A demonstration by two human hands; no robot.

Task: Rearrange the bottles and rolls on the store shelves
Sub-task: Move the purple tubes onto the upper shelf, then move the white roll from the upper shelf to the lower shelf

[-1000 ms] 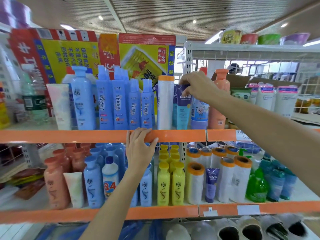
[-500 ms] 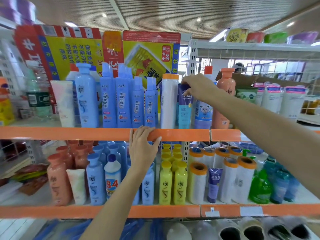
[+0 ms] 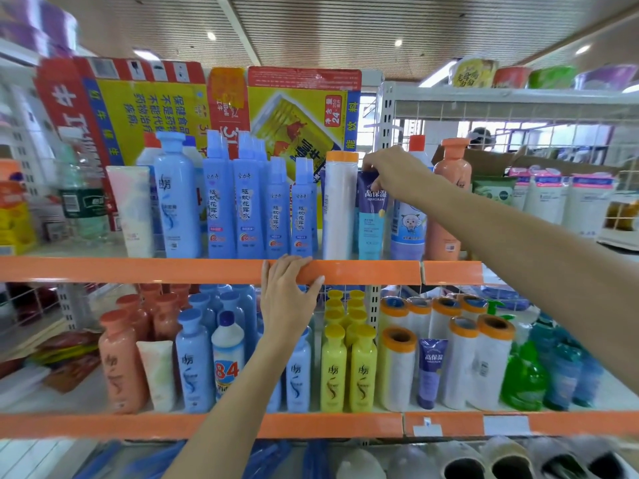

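Orange-edged store shelf (image 3: 173,269): left hand (image 3: 288,299) flat, bracing edge. Right hand (image 3: 394,171) pinching dark-blue plastic tube (image 3: 371,216) top; lift straight, avoid orange-capped white roll (image 3: 339,205).

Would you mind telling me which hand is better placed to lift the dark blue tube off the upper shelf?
Right. The right hand already pinches the dark blue tube at its top; the left hand rests on the orange shelf edge.

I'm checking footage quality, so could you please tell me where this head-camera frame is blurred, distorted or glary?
Head view: the centre is sharp, labels legible on the tube the right hand pinches; the left and bottom edges smear with blur; the wide lens bows the orange shelf rail where the left hand rests; ceiling lights glare mildly.
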